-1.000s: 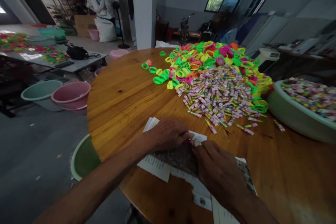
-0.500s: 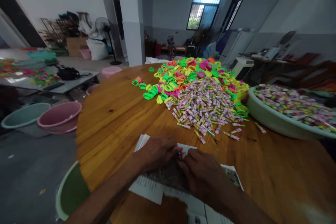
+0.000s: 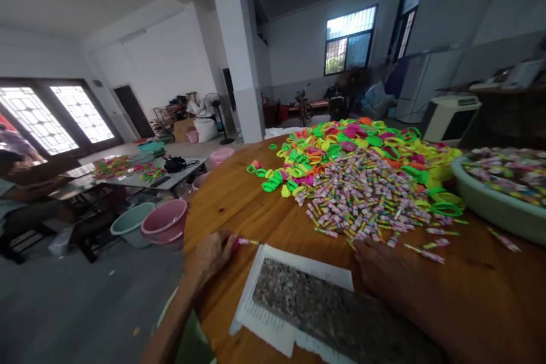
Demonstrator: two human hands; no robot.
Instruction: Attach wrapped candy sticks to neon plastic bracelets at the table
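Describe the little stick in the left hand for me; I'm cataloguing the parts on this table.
The stick is thin and short, with a pink end pinched in the left hand and a pale, striped-looking end pointing right. It lies nearly level just above the wooden table, beside the printed sheet. It resembles the sticks in the pile. Finer detail is blurred.

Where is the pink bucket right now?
In the head view the pink bucket sits on the floor at the left, touching a grey-green bucket, just off the left edge of the round wooden table.
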